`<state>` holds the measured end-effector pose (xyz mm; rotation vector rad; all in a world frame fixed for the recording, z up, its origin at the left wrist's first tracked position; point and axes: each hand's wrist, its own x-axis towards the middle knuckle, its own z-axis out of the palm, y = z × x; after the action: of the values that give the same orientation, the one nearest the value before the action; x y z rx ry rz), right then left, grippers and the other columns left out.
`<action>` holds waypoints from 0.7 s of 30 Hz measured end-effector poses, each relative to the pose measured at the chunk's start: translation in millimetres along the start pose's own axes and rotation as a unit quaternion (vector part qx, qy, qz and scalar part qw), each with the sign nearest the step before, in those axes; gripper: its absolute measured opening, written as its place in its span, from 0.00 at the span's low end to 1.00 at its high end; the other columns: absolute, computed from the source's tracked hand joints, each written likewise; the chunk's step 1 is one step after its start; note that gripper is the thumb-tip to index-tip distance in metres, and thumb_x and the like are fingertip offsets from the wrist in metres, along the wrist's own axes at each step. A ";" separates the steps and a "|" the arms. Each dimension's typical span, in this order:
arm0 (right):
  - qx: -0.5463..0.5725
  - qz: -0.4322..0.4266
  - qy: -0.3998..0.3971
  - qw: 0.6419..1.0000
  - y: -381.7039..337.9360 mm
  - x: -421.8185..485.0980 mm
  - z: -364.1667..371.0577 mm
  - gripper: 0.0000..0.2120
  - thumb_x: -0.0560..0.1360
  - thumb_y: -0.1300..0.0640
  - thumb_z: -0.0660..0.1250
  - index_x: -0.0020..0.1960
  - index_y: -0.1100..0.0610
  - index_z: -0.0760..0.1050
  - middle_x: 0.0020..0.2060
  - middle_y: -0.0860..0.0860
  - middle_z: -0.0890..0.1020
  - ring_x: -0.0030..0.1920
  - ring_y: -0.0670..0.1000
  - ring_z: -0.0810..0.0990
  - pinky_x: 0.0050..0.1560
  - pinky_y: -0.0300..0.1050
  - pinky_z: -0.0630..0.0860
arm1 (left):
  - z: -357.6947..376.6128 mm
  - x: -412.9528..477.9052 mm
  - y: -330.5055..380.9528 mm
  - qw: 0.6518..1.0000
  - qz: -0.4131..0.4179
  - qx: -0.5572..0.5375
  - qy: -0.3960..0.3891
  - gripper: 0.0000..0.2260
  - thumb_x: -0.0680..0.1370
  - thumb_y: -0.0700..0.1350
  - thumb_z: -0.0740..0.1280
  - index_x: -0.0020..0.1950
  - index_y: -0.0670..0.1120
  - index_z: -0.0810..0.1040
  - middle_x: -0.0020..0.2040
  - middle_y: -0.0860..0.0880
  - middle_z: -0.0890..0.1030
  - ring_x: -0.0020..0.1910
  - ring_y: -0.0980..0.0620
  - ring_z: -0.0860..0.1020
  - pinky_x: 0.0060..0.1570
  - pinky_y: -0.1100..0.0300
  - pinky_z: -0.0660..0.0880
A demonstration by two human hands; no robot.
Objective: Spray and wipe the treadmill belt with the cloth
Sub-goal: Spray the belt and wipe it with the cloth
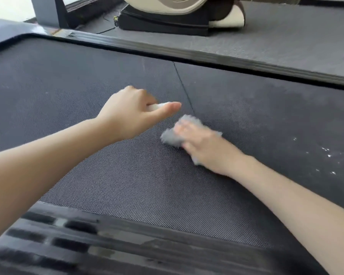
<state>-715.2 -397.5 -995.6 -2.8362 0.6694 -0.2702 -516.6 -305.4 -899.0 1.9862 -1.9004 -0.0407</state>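
Belt: The belt (87,80) is dark and fills the middle, from 9 o'clock to 3 o'clock. Both hands are over it.
Cloth: The grey cloth (171,136) lies on the belt near the middle. It is bunched up and blurry.
Right hand: The right hand (205,147) lies on top of the cloth. Its grip looks loose, with the fingers mostly straight, and it presses the cloth down. I think it lies flat so the cloth rubs a wide patch.
Left hand: The left hand (135,112) is just at 10 o'clock from the cloth. Its grip is curled tight round a white thing (157,106), and the thumb points to 3 o'clock.
White thing: Only a small bit peeks out. It may be the spray, kept close so more can go on fast, but I cannot tell.
Specks: White specks (328,153) sit on the belt at 3 o'clock, well apart from the cloth. I think that patch needs a wipe too.
Rails: A far rail (187,53) runs along the belt at 12 o'clock. A near rail (107,245) runs at 6 o'clock.
Machine: A beige and black machine (177,14) sits past the far rail at 12 o'clock.
Writing: No words or brand can be read.
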 end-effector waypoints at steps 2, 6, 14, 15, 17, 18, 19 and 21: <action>-0.002 0.116 -0.009 0.993 27.9 16.5 -15.9 0.23 0.81 0.55 0.53 0.76 0.55 0.59 0.77 0.48 0.56 0.77 0.48 0.50 0.76 0.53 0.52 | -1.1 -2.4 -1.1 1.000 -0.004 0.005 -0.007 0.40 0.67 0.77 0.48 0.30 0.38 0.72 0.27 0.42 0.78 0.32 0.42 0.77 0.39 0.46 0.77; 0.026 0.142 -0.005 0.990 6.7 4.8 -19.0 0.24 0.83 0.55 0.50 0.77 0.56 0.54 0.77 0.49 0.53 0.77 0.44 0.45 0.76 0.50 0.47 | -3.2 -3.9 -2.8 1.000 -0.013 0.004 -0.012 0.40 0.67 0.77 0.48 0.30 0.39 0.71 0.27 0.43 0.77 0.32 0.43 0.77 0.40 0.48 0.78; 0.017 0.140 0.001 0.990 18.1 -34.5 -18.5 0.23 0.83 0.51 0.51 0.77 0.52 0.54 0.77 0.44 0.53 0.76 0.39 0.44 0.76 0.47 0.46 | 21.3 -1.2 9.1 0.998 0.005 0.033 -0.061 0.38 0.66 0.78 0.46 0.28 0.42 0.63 0.25 0.48 0.70 0.30 0.47 0.74 0.30 0.58 0.64; 0.010 0.165 0.001 0.986 24.2 -37.1 -21.1 0.24 0.83 0.51 0.50 0.77 0.53 0.53 0.77 0.44 0.53 0.76 0.40 0.43 0.76 0.46 0.45 | 23.9 -0.2 10.6 0.997 0.006 0.034 -0.065 0.37 0.67 0.78 0.46 0.28 0.42 0.63 0.25 0.49 0.70 0.30 0.47 0.74 0.30 0.58 0.63; 0.017 0.206 0.007 0.978 35.8 -46.1 -25.6 0.24 0.83 0.50 0.49 0.78 0.53 0.53 0.77 0.44 0.52 0.75 0.39 0.43 0.75 0.45 0.44 | 27.7 2.4 12.3 0.997 0.001 0.035 -0.070 0.37 0.66 0.78 0.46 0.27 0.43 0.63 0.26 0.49 0.70 0.31 0.47 0.74 0.30 0.58 0.63; 0.020 0.215 0.007 0.976 39.4 -50.9 -28.0 0.24 0.83 0.50 0.49 0.78 0.52 0.52 0.77 0.43 0.51 0.75 0.38 0.42 0.75 0.45 0.44 | 28.9 3.4 12.8 0.997 -0.003 0.040 -0.068 0.36 0.66 0.78 0.46 0.27 0.43 0.63 0.26 0.49 0.70 0.31 0.47 0.74 0.31 0.58 0.63; 0.020 0.219 0.005 0.975 41.3 -55.0 -29.6 0.24 0.83 0.49 0.49 0.78 0.52 0.52 0.77 0.43 0.51 0.75 0.38 0.42 0.75 0.46 0.45 | 29.9 3.9 13.9 0.997 -0.005 0.046 -0.062 0.35 0.65 0.77 0.46 0.27 0.43 0.63 0.26 0.48 0.70 0.31 0.46 0.73 0.31 0.57 0.63; 0.021 0.217 0.006 0.976 42.1 -58.5 -29.8 0.25 0.82 0.49 0.49 0.78 0.52 0.52 0.77 0.43 0.51 0.75 0.38 0.42 0.75 0.46 0.44 | 30.6 3.1 17.2 0.998 -0.008 0.054 -0.036 0.33 0.66 0.74 0.46 0.26 0.44 0.62 0.26 0.48 0.69 0.31 0.45 0.71 0.33 0.57 0.63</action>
<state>-791.0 -412.4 -984.9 -2.5596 1.2397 -0.2212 -541.5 -316.3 -921.4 2.0985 -1.9693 -0.0144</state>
